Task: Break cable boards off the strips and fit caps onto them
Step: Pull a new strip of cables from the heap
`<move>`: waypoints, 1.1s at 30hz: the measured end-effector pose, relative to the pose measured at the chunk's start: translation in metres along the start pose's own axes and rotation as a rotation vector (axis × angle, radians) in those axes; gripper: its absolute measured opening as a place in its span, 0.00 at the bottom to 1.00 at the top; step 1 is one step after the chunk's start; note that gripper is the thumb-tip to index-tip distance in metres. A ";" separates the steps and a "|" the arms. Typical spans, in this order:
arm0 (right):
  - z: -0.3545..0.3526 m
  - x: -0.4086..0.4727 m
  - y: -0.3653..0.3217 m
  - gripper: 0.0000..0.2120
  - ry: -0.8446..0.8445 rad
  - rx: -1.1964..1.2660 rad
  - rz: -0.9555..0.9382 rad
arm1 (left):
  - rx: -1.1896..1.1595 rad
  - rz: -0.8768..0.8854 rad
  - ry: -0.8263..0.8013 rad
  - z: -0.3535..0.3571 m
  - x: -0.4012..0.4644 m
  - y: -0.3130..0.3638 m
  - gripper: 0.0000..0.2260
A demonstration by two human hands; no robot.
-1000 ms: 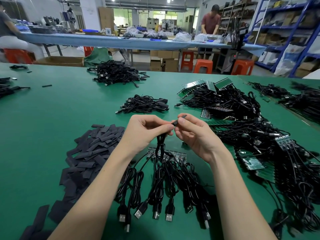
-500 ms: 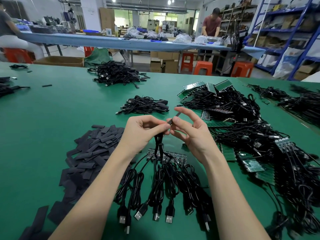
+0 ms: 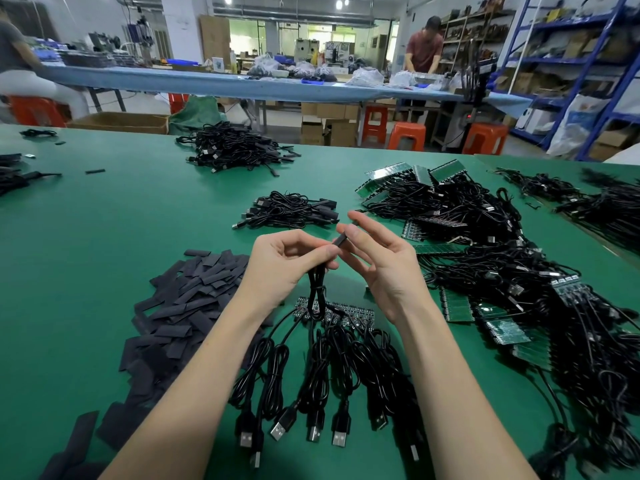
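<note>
The left hand (image 3: 284, 261) curls its fingers round a thin black cable (image 3: 317, 292) just behind a small flat black plastic cap (image 3: 340, 240), held above the green table (image 3: 104, 237). The right hand (image 3: 377, 261) pinches the cap's far end between thumb and forefinger, its other fingers spread loosely. The cable hangs down to a narrow green circuit-board strip (image 3: 349, 315) lying flat, with black USB cables (image 3: 329, 393) fanned toward the person. A heap of loose black caps (image 3: 187, 299) lies left; tangled strips and cables (image 3: 502, 271) lie right.
</note>
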State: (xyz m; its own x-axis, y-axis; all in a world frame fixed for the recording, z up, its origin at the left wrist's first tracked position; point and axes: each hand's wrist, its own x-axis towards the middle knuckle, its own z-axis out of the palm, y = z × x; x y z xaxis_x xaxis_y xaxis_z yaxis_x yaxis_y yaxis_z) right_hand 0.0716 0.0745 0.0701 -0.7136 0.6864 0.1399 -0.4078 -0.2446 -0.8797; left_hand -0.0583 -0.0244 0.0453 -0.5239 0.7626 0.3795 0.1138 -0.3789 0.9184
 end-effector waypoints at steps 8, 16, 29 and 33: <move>0.001 0.000 0.000 0.13 0.028 0.002 -0.022 | 0.003 -0.011 0.010 0.002 0.000 0.000 0.09; 0.002 -0.001 0.003 0.14 0.024 -0.021 -0.023 | 0.037 -0.018 0.048 0.008 -0.003 -0.001 0.08; -0.003 0.004 0.004 0.09 0.056 -0.025 -0.013 | 0.066 -0.002 0.079 0.008 -0.003 0.000 0.04; -0.007 0.005 0.005 0.12 0.084 -0.019 -0.004 | 0.078 0.003 0.050 0.008 -0.003 0.000 0.04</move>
State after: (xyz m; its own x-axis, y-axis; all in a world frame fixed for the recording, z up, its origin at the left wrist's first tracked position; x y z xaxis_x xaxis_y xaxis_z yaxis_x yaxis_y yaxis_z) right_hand 0.0696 0.0812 0.0633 -0.6613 0.7426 0.1059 -0.3994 -0.2291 -0.8877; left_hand -0.0502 -0.0221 0.0447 -0.5651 0.7333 0.3781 0.1797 -0.3378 0.9239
